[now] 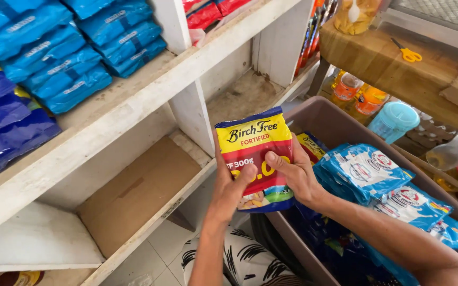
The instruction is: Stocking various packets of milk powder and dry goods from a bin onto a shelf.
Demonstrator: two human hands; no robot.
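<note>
Both hands hold one foil pouch (252, 139), yellow at the top, red in the middle and blue at the edges, upright in front of a white wooden shelf. My left hand (229, 190) grips its lower left side with the thumb on the front. My right hand (295, 175) grips its right side, thumb pressed on the red band. Below the pouch a brown plastic bin (328, 117) holds light blue packets (364, 170) and another yellow-topped pouch (311, 146).
The white shelf unit (133, 103) carries stacked blue packets (64, 58) above; its lower bay holds a flat cardboard sheet (139, 190). A wooden table (393, 69) at right bears yellow scissors (409, 54); jars and a teal-lidded container (393, 121) stand beneath. Tiled floor lies below.
</note>
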